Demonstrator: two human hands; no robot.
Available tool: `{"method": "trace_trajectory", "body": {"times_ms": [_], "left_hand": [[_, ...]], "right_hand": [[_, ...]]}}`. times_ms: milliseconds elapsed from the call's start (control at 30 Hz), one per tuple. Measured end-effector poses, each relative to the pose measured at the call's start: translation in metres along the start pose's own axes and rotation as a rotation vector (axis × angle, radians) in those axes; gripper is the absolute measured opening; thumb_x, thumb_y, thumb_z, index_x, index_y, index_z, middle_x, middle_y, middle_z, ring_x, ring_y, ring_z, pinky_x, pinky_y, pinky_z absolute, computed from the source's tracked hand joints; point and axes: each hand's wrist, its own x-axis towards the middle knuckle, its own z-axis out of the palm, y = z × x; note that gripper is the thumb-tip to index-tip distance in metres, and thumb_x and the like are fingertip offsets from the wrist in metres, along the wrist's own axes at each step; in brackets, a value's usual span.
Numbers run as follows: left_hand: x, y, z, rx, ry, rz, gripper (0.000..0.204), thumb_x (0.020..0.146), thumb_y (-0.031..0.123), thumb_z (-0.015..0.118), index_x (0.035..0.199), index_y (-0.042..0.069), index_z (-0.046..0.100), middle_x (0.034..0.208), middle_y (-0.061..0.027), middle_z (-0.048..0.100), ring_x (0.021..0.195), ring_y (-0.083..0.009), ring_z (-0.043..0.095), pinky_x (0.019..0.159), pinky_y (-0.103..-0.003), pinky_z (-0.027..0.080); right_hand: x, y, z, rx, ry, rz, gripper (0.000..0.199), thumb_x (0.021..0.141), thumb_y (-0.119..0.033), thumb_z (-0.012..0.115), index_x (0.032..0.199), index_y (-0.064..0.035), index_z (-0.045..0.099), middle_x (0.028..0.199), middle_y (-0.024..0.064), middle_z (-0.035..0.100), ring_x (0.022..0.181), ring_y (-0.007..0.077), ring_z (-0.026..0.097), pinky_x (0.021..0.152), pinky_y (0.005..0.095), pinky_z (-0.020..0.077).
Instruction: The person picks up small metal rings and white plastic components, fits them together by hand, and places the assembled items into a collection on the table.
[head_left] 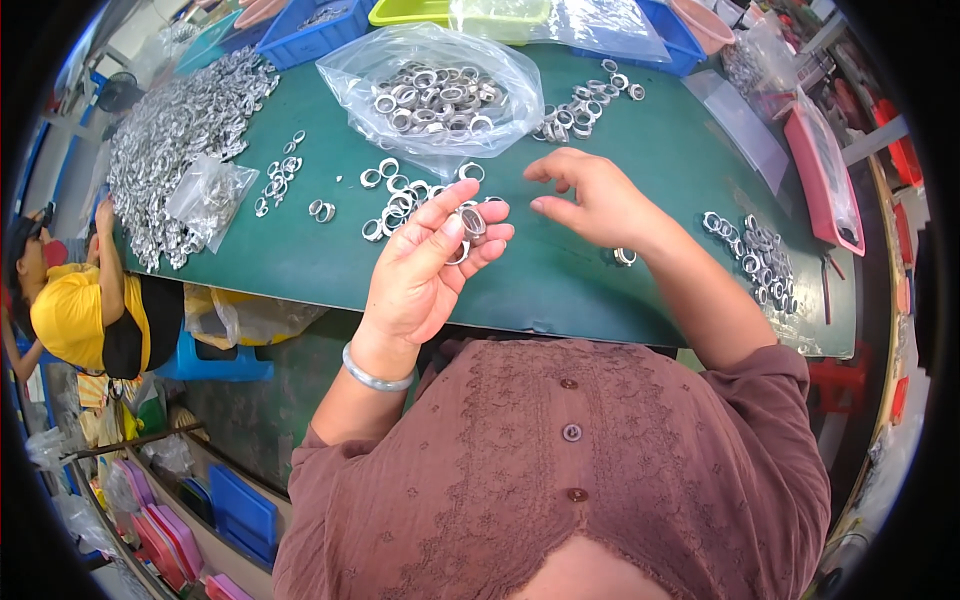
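Note:
My left hand (420,265) is raised palm up over the near part of the green table (330,265). Its thumb presses a silver metal ring (473,226) against the fingers, and at least one more ring (459,254) shows below it. To the right my right hand (592,203) hovers with fingers apart and slightly bent, nothing visible in it. Just beyond the left hand lies a loose group of similar rings (399,200). One small ring part (624,257) rests under my right wrist.
A clear plastic bag (345,85) full of rings lies open at the back. A large heap of metal parts (185,140) covers the left side, with a small bag (212,200). More rings (765,262) lie right, by a pink tray (825,185). A person in yellow (75,315) sits left.

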Motion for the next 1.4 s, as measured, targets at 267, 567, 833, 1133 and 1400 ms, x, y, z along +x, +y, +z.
{"method": "trace_trajectory", "body": {"times_ms": [267, 567, 833, 1133, 1400], "left_hand": [[0.008, -0.007, 0.008, 0.094, 0.026, -0.021, 0.044, 0.086, 0.009, 0.05, 0.126, 0.0, 0.035, 0.115, -0.0191, 0.05, 0.099, -0.023, 0.055, 0.084, -0.029, 0.046], [0.015, -0.015, 0.022, 0.215, -0.009, 0.026, 0.048, 0.083, 0.002, 0.052, 0.128, 0.002, 0.034, 0.116, -0.0173, 0.05, 0.102, -0.0226, 0.053, 0.087, -0.031, 0.044], [0.026, -0.018, 0.023, 0.2, 0.036, -0.057, 0.043, 0.083, 0.004, 0.051, 0.124, 0.001, 0.039, 0.111, -0.0151, 0.053, 0.099, -0.0211, 0.054, 0.086, -0.03, 0.045], [0.042, -0.028, 0.015, 0.126, 0.101, -0.231, 0.023, 0.082, 0.007, 0.047, 0.103, 0.0, 0.053, 0.091, -0.0061, 0.057, 0.082, -0.0159, 0.056, 0.065, -0.028, 0.047], [0.058, -0.038, 0.022, 0.305, 0.171, -0.19, 0.025, 0.082, 0.011, 0.055, 0.106, 0.002, 0.053, 0.076, -0.0007, 0.053, 0.067, -0.0084, 0.05, 0.054, -0.021, 0.039]], "right_hand": [[-0.008, 0.024, -0.016, 0.0, 0.008, 0.104, 0.027, 0.073, -0.016, 0.062, 0.096, -0.0013, 0.059, 0.091, 0.0144, 0.058, 0.081, 0.0262, 0.057, 0.071, 0.0339, 0.0454], [-0.014, 0.05, -0.021, -0.129, 0.043, 0.015, 0.025, 0.074, -0.014, 0.061, 0.096, -0.0017, 0.057, 0.089, 0.0114, 0.057, 0.073, 0.0225, 0.056, 0.065, 0.0323, 0.0458], [-0.004, 0.071, -0.024, -0.21, 0.038, 0.15, 0.024, 0.072, -0.015, 0.061, 0.092, -0.0035, 0.059, 0.088, 0.013, 0.059, 0.084, 0.0288, 0.057, 0.074, 0.0367, 0.0448], [0.033, 0.085, -0.002, -0.251, 0.227, 0.146, 0.017, 0.07, -0.014, 0.062, 0.084, -0.0037, 0.062, 0.081, 0.0123, 0.059, 0.077, 0.028, 0.057, 0.069, 0.0372, 0.0451], [0.011, 0.055, -0.023, 0.575, 0.115, 0.328, 0.017, 0.072, -0.009, 0.066, 0.086, -0.0003, 0.063, 0.075, 0.0051, 0.063, 0.068, 0.0106, 0.056, 0.063, 0.0242, 0.0452]]}}
